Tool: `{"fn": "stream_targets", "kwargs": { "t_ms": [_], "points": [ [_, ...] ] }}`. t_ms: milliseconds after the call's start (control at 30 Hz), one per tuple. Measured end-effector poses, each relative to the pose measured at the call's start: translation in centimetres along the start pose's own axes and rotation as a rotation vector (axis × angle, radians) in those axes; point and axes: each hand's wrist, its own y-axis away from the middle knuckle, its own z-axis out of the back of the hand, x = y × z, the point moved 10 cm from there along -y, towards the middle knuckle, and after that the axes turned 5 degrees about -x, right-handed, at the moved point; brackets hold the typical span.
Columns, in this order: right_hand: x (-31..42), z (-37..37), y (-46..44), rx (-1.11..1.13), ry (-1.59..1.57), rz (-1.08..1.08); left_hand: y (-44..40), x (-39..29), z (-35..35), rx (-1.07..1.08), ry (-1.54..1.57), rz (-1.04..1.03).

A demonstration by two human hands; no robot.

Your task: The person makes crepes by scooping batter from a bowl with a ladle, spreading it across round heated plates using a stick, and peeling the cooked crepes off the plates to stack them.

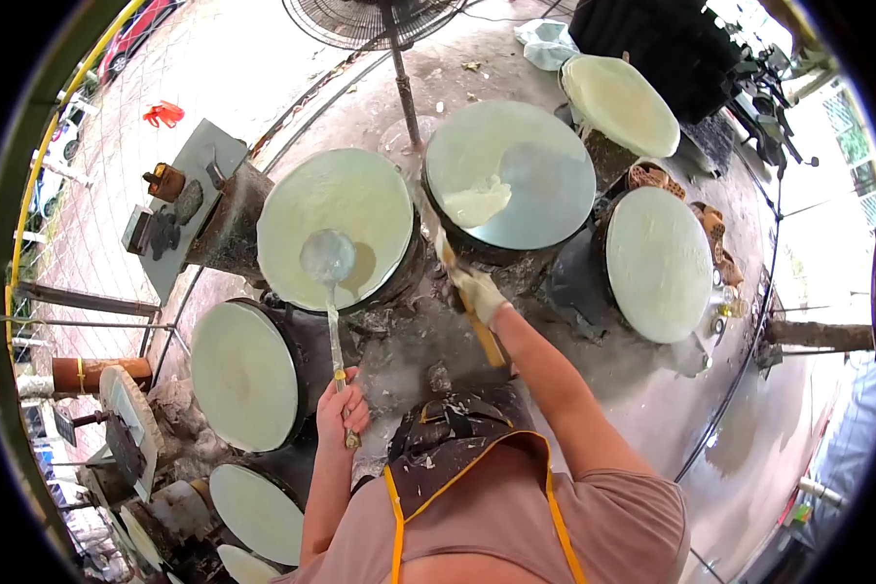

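Observation:
My left hand point(343, 409) is closed round the long handle of a ladle point(328, 255). The ladle's bowl hangs over a round griddle point(292, 209) coated with pale batter. My right hand point(477, 292), in a whitish glove, grips a long wooden spatula point(487, 341). The spatula's far end reaches the near left edge of another round griddle point(545, 209). On that griddle a crumpled pale mass of batter or dough point(477, 201) lies between a coated part and a bare grey part. Whether the spatula touches this mass I cannot tell.
Batter-coated griddles stand at the right point(658, 265) and left point(243, 375), with several more at lower left. A pale round sheet point(621, 105) lies at the back right. A standing fan point(399, 73) rises behind. A small table point(193, 200) holds containers and dark items.

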Motion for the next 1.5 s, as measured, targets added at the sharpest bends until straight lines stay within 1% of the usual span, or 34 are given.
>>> {"fn": "stream_targets", "kwargs": {
  "t_ms": [67,100,167,200,233,267,333,367,400,467,533,600,667,700,800,833,867,900,933,967,1000,1033,1067,1100,1133,1267,1333,1400,1467,1500],
  "points": [
    [-4.5,-0.7,1.2,-0.202,-0.317,-0.340,1.1,-1.1,1.3,0.035,0.018,0.009],
    [-4.5,0.3,2.1,-0.318,-0.278,-0.213,1.7,-1.6,1.8,0.041,0.040,0.013],
    [-7.9,-0.6,4.6,-0.559,-0.135,-0.240,2.0,-1.9,3.0,0.090,0.086,0.026],
    [-9.1,-1.4,6.0,-0.680,-0.064,-0.267,2.4,-2.0,3.5,0.104,0.106,0.040],
    [-6.1,-2.4,7.7,-0.685,0.099,-0.470,2.5,-2.0,3.8,0.087,0.117,0.048],
    [-0.9,-3.1,8.0,-0.667,0.154,-0.319,2.5,-2.0,3.8,0.103,0.124,0.061],
    [-4.3,-3.4,2.7,-0.512,0.398,-0.172,2.5,-2.1,3.8,0.134,0.134,0.080],
    [-4.1,-1.7,2.5,-0.577,0.331,-0.105,2.7,-2.3,3.7,0.165,0.128,0.078],
    [-2.9,0.3,3.7,-0.629,0.289,-0.264,3.0,-2.4,3.5,0.197,0.125,0.075],
    [-1.9,2.1,5.7,-0.712,-0.151,-0.294,3.4,-2.2,3.1,0.246,0.136,0.069],
    [-5.1,4.0,4.6,-0.774,-0.052,-0.194,3.7,-2.0,2.7,0.284,0.151,0.072],
    [-5.5,3.9,4.7,-0.778,-0.013,-0.175,3.7,-1.5,2.0,0.292,0.167,0.091],
    [-6.9,2.0,5.3,-0.727,-0.038,-0.253,4.0,-0.7,1.6,0.290,0.163,0.104],
    [-4.9,2.2,5.8,-0.635,0.415,-0.068,4.0,-0.2,1.4,0.292,0.154,0.109],
    [-10.8,6.7,5.4,-0.539,0.049,-0.221,4.0,0.9,-0.1,0.315,0.115,0.105],
    [-9.2,8.5,6.0,-0.613,-0.055,-0.294,4.0,1.3,-0.2,0.318,0.084,0.091],
    [-6.0,9.9,6.2,-0.594,0.095,-0.241,4.1,1.9,-0.3,0.317,0.050,0.082],
    [-7.0,10.7,4.2,-0.627,0.119,-0.032,4.0,2.5,-0.5,0.267,0.042,0.080],
    [-7.4,11.0,3.6,-0.587,0.215,0.022,4.0,3.1,-1.0,0.219,0.036,0.077],
    [-8.7,10.2,3.1,-0.512,0.393,0.104,3.8,3.7,-1.5,0.172,0.031,0.073],
    [-11.5,9.1,2.8,-0.460,0.603,0.267,3.7,4.5,-2.4,0.181,0.035,0.076],
    [-10.5,8.5,4.3,-0.400,0.616,0.289,3.4,5.2,-3.2,0.189,0.040,0.077],
    [-13.5,8.8,5.5,-0.208,0.249,-0.081,3.3,6.0,-3.9,0.195,0.045,0.077],
    [-11.1,10.9,8.0,-0.228,0.077,-0.295,3.2,7.0,-4.9,0.204,0.051,0.078],
    [-12.0,14.1,7.1,-0.310,0.122,-0.283,3.0,8.0,-6.1,0.215,0.057,0.075],
    [-5.2,19.8,5.3,-0.283,0.208,-0.060,2.8,12.0,-10.8,0.200,0.032,0.064],
    [-6.1,19.7,5.4,-0.196,0.311,-0.032,2.6,13.8,-13.7,0.203,0.020,0.067],
    [-8.5,20.3,6.6,-0.040,0.294,-0.148,2.6,15.5,-16.1,0.223,0.019,0.073],
    [-9.0,24.2,4.4,-0.157,0.325,-0.078,2.3,16.9,-18.4,0.268,0.028,0.083],
    [-6.6,25.8,3.1,-0.285,0.585,0.129,2.2,17.5,-18.8,0.257,0.028,0.084]
  ]
}}
